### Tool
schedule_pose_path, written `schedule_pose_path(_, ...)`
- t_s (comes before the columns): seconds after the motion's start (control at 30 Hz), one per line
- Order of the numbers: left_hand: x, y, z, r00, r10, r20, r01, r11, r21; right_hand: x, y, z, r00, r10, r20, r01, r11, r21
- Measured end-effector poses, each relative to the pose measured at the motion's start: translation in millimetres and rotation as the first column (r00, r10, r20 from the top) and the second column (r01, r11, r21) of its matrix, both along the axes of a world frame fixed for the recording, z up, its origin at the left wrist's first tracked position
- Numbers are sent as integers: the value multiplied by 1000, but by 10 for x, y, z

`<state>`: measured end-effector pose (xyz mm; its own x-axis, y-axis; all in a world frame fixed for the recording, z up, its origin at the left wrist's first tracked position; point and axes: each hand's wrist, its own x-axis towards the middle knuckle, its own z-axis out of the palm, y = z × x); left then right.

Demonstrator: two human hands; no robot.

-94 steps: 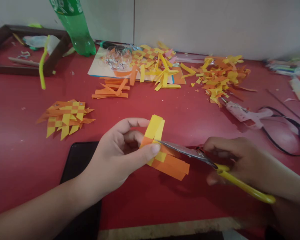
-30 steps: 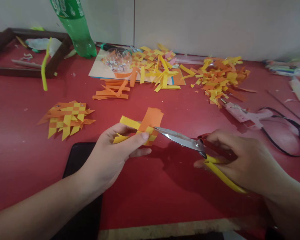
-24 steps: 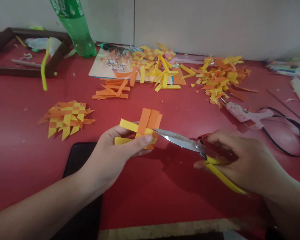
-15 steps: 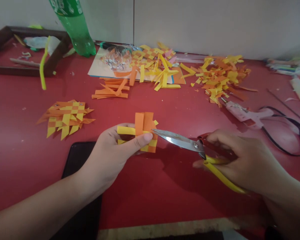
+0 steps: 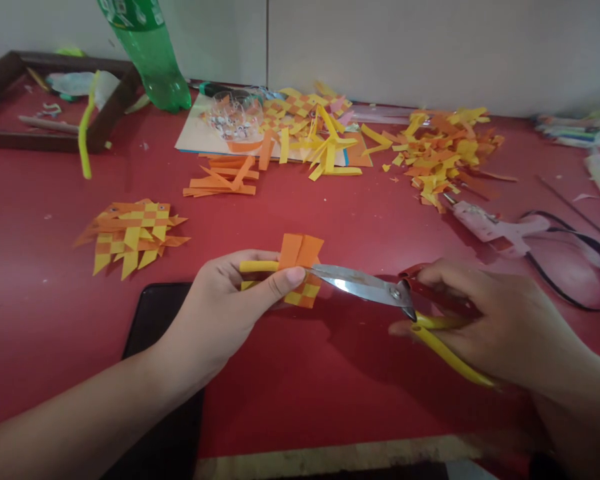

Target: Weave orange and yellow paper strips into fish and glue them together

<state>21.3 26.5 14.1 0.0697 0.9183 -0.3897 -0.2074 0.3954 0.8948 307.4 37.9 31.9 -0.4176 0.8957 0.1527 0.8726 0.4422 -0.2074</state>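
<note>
My left hand [image 5: 230, 310] pinches a small woven piece of orange and yellow paper strips [image 5: 300, 270] above the red table [image 5: 300, 387]. Its orange strip ends stick up and a yellow end points left. My right hand [image 5: 500, 323] grips scissors [image 5: 375, 290] with red and yellow handles. The blade tips touch the right edge of the woven piece.
A finished woven paper piece [image 5: 130, 233] lies to the left. Loose orange strips [image 5: 225, 179], a clear cup [image 5: 233, 117], paper scraps [image 5: 440, 150], a glue gun [image 5: 495, 230] with a black cord and a green bottle [image 5: 153, 53] stand farther back. A black phone [image 5: 155, 333] lies under my left arm.
My left hand has turned the woven piece so the orange strips point up, and they are shorter now. The scissors' blades have closed in against its right edge.
</note>
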Motion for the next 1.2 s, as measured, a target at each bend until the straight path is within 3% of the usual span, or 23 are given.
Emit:
schedule_pose_path(0.33,-20,-5,16,997,-6,-76,11,998,59,41,5,-4,999,5,35,-5,1000,14)
schedule_pose_path(0.57,-51,-21,19,964,-4,-266,27,996,80,48,19,10,992,13,123,-29,991,129)
schedule_pose_path(0.97,-27,-24,59,970,3,-241,29,991,128,94,-28,-15,986,28,167,-56,984,169)
schedule_pose_path(1.03,-24,-30,66,974,3,-227,27,991,130,96,-23,-11,992,31,123,-43,994,97)
schedule_pose_path(1.1,-20,-38,74,981,15,-194,12,991,134,85,-15,3,998,32,48,-28,996,-79)
schedule_pose_path(1.13,-17,-42,77,986,22,-168,2,991,137,75,-14,13,1000,29,7,-27,979,-203)
schedule_pose_path(1.2,-11,-50,81,995,22,-94,-8,990,144,55,-18,38,997,7,-73,-40,885,-463)
